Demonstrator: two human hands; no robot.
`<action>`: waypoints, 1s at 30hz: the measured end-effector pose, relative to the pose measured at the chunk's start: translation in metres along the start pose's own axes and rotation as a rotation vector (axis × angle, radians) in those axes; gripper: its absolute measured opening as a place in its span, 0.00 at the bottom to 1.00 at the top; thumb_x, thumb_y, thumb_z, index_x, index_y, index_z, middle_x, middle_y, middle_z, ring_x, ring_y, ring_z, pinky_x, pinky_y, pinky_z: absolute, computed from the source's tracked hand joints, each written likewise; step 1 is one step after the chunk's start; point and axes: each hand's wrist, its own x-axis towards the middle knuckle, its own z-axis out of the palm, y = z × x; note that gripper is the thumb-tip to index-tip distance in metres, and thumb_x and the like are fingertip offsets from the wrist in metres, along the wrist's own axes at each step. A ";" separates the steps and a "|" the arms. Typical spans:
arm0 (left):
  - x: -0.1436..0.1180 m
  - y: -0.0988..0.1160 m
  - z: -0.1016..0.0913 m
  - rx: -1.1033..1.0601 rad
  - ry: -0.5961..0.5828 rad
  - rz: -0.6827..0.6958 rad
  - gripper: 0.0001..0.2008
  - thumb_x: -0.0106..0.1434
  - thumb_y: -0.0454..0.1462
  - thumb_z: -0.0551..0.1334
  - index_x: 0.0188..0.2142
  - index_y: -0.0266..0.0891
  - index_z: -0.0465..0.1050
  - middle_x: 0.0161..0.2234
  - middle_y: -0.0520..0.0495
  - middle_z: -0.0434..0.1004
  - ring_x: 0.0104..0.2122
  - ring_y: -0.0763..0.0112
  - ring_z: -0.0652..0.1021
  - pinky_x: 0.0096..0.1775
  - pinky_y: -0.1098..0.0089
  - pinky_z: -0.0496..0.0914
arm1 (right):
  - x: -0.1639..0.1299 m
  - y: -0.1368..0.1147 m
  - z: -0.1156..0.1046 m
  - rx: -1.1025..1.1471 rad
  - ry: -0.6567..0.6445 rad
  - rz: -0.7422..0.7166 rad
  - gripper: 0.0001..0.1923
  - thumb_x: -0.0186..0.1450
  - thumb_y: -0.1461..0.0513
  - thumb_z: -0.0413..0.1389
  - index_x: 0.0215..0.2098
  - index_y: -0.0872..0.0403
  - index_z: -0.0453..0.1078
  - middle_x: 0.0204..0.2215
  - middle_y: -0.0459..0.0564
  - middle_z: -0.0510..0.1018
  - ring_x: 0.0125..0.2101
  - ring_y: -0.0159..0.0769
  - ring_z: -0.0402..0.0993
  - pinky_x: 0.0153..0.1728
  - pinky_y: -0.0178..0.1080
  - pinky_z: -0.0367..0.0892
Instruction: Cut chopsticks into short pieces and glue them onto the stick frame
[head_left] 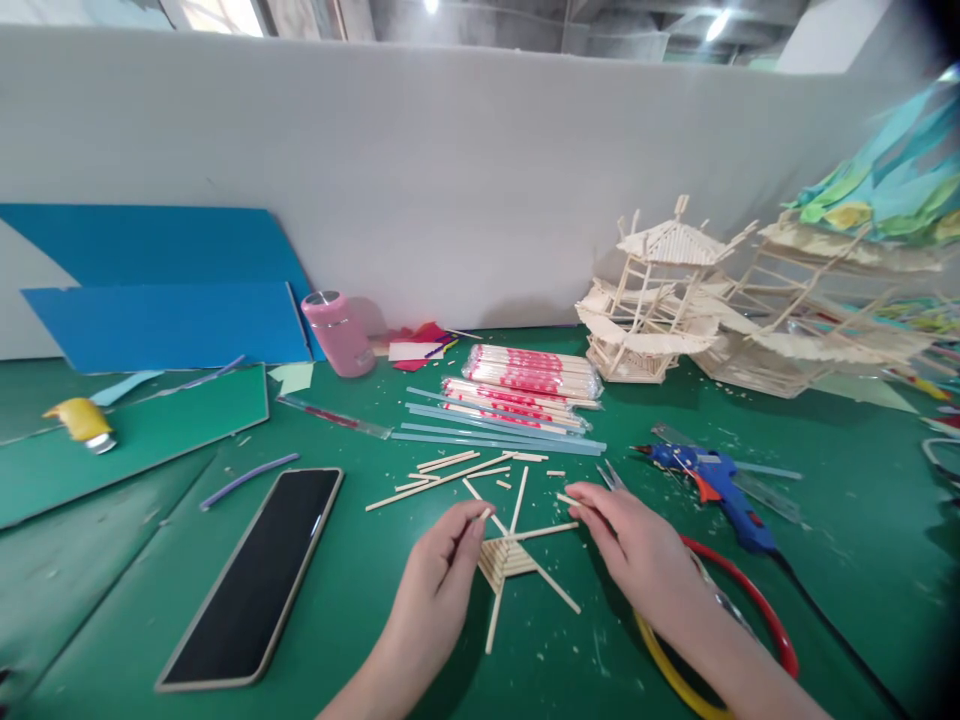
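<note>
My left hand (444, 562) is closed in a pinch on a pale wooden stick whose end (485, 514) shows above the thumb. It touches the left side of a small frame of wooden sticks (517, 562), where spokes spread from a centre and short sticks fill part of the gaps. Between the fingertips of my right hand (634, 535) is a short wooden stick (568, 500), just above the end of the frame's right spoke. Pliers with a red handle (772, 610) and a yellow handle lie partly hidden under my right forearm.
Loose sticks (442, 478), blue glue sticks (495, 437) and packed sticks (529, 370) lie ahead. A blue glue gun (720, 485) rests at right, before stick-built pavilions (660, 300). Leftward are a phone (255, 580), a pink flask (339, 335), a yellow-handled cutter (81, 424) and blue boards (172, 325).
</note>
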 end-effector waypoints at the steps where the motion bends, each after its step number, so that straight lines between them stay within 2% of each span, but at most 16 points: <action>1: -0.001 -0.003 0.001 -0.005 0.001 -0.003 0.13 0.64 0.41 0.50 0.41 0.38 0.67 0.27 0.50 0.70 0.28 0.71 0.69 0.25 0.76 0.61 | 0.004 0.000 0.003 -0.020 0.002 -0.020 0.13 0.65 0.61 0.43 0.42 0.52 0.67 0.35 0.50 0.77 0.34 0.38 0.73 0.35 0.41 0.67; 5: -0.003 -0.011 0.001 -0.031 -0.016 -0.005 0.11 0.64 0.41 0.50 0.38 0.38 0.66 0.25 0.51 0.67 0.24 0.74 0.66 0.23 0.76 0.59 | 0.017 0.002 0.014 -0.090 0.008 -0.095 0.12 0.64 0.63 0.45 0.38 0.51 0.70 0.33 0.49 0.78 0.33 0.37 0.73 0.35 0.41 0.67; 9: -0.006 -0.011 0.002 -0.065 -0.077 -0.012 0.11 0.65 0.40 0.49 0.31 0.38 0.64 0.20 0.55 0.61 0.20 0.76 0.64 0.24 0.76 0.59 | 0.022 0.006 0.022 -0.131 0.012 -0.140 0.11 0.63 0.66 0.46 0.38 0.53 0.69 0.35 0.49 0.78 0.34 0.38 0.72 0.34 0.42 0.66; 13: -0.006 -0.010 0.004 -0.077 -0.103 -0.018 0.12 0.65 0.39 0.49 0.27 0.38 0.63 0.20 0.55 0.63 0.21 0.76 0.65 0.25 0.76 0.60 | 0.022 0.009 0.025 -0.133 0.007 -0.171 0.11 0.63 0.66 0.47 0.38 0.53 0.69 0.35 0.49 0.78 0.34 0.38 0.71 0.35 0.42 0.66; 16: -0.006 -0.012 0.005 -0.072 -0.103 -0.027 0.11 0.64 0.38 0.51 0.29 0.38 0.66 0.21 0.54 0.65 0.23 0.76 0.66 0.26 0.76 0.61 | 0.023 0.011 0.025 -0.116 0.014 -0.183 0.10 0.62 0.67 0.48 0.38 0.53 0.70 0.35 0.49 0.77 0.34 0.39 0.70 0.36 0.43 0.66; 21: -0.007 -0.011 0.005 0.034 -0.065 0.099 0.08 0.62 0.35 0.53 0.32 0.39 0.70 0.27 0.51 0.71 0.27 0.73 0.71 0.30 0.76 0.64 | 0.020 0.006 0.017 -0.038 0.063 -0.190 0.10 0.62 0.65 0.49 0.41 0.53 0.69 0.40 0.50 0.75 0.41 0.40 0.67 0.42 0.46 0.63; 23: -0.007 -0.009 0.005 0.090 -0.072 0.166 0.08 0.62 0.34 0.54 0.32 0.39 0.72 0.26 0.51 0.71 0.26 0.74 0.71 0.29 0.76 0.63 | 0.016 -0.003 0.011 0.025 0.067 -0.209 0.10 0.63 0.63 0.49 0.41 0.52 0.69 0.40 0.49 0.74 0.41 0.36 0.67 0.43 0.42 0.64; 26: -0.008 -0.005 0.005 0.135 -0.094 0.214 0.08 0.62 0.33 0.55 0.34 0.39 0.73 0.24 0.52 0.70 0.24 0.75 0.70 0.28 0.77 0.63 | 0.007 -0.020 0.004 0.210 -0.036 -0.298 0.09 0.63 0.63 0.50 0.42 0.50 0.67 0.37 0.45 0.74 0.39 0.30 0.68 0.41 0.34 0.65; 28: -0.010 -0.003 0.006 0.120 -0.141 0.204 0.08 0.62 0.32 0.54 0.34 0.39 0.72 0.25 0.52 0.71 0.26 0.75 0.71 0.29 0.77 0.63 | 0.002 -0.029 0.003 0.286 -0.125 -0.375 0.10 0.63 0.63 0.51 0.42 0.49 0.67 0.36 0.45 0.73 0.37 0.29 0.68 0.38 0.34 0.65; 30: -0.012 0.000 0.007 0.078 -0.204 0.175 0.09 0.62 0.31 0.54 0.34 0.40 0.72 0.27 0.52 0.73 0.28 0.76 0.72 0.32 0.77 0.64 | -0.002 -0.034 0.005 0.253 -0.163 -0.427 0.09 0.63 0.63 0.51 0.41 0.49 0.68 0.35 0.46 0.73 0.35 0.30 0.68 0.36 0.35 0.65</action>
